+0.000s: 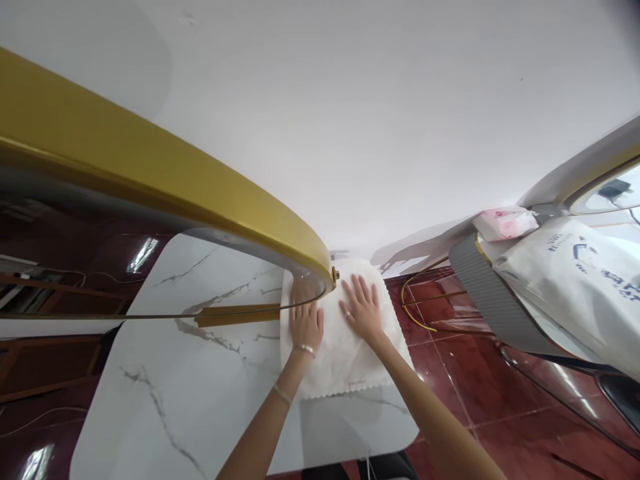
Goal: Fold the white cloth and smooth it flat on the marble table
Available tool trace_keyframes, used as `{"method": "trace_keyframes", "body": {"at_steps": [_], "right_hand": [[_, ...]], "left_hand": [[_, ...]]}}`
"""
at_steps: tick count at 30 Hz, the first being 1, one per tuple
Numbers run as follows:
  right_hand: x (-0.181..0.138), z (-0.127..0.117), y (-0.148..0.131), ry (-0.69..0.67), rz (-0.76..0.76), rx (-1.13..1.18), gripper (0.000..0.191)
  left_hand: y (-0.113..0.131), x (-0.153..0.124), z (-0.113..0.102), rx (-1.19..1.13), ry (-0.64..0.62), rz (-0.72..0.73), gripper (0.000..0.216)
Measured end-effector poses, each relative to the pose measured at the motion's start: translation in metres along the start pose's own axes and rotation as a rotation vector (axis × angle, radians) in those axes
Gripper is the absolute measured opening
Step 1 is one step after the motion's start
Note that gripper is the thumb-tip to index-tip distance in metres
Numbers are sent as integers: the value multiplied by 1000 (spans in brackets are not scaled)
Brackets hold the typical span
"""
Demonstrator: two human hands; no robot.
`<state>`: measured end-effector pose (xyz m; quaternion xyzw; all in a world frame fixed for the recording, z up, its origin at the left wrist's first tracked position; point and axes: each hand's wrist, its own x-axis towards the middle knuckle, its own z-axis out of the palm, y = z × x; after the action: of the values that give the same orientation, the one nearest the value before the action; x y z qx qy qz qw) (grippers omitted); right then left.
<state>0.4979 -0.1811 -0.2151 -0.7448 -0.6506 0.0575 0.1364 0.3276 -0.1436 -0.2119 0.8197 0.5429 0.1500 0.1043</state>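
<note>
Head view: one white cloth [333, 367], scalloped edge, spread flat at the far right corner of a marble-patterned table [200, 387]. Left hand [306, 328]: palm down on the cloth's left part, grip released, fingertips at the lower edge of a gold-framed mirror [225, 190]. Right hand [364, 313]: palm down on the same cloth, fingers spread, grasping nothing. Beyond the table's right edge: one printed white bag [580, 280], one pink-and-white packet [505, 223].

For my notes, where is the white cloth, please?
In the head view, the white cloth lies on the tabletop's right side, under the left hand and right hand.
</note>
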Motion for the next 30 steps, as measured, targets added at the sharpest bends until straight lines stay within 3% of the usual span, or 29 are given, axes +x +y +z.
{"method": "trace_keyframes", "body": {"at_steps": [4, 7, 10, 16, 18, 20, 22, 24, 30], "right_hand": [[-79, -4, 8, 51, -46, -78, 58], [-98, -4, 6, 54, -46, -105, 60], [-72, -2, 6, 93, -7, -102, 55], [37, 1, 16, 77, 130, -46, 53], [63, 2, 21, 53, 112, -37, 49], [72, 3, 25, 39, 89, -32, 48], [61, 1, 30, 31, 65, -36, 50], [29, -2, 32, 33, 21, -58, 55], [-117, -12, 15, 30, -48, -127, 71]], "left_hand": [[-3, -73, -4, 88, 5, 72, 53], [-3, -90, -1, 85, 19, 52, 53], [4, -62, 4, 59, -5, -16, 50], [25, 32, 17, 22, -98, -46, 55], [24, 46, 19, 16, -94, -38, 54], [17, 42, 15, 8, -75, -5, 48], [7, 20, 7, 10, -35, 65, 46], [-2, -15, -3, 34, -4, 129, 55], [-4, -140, -24, 113, -47, 145, 69]]}}
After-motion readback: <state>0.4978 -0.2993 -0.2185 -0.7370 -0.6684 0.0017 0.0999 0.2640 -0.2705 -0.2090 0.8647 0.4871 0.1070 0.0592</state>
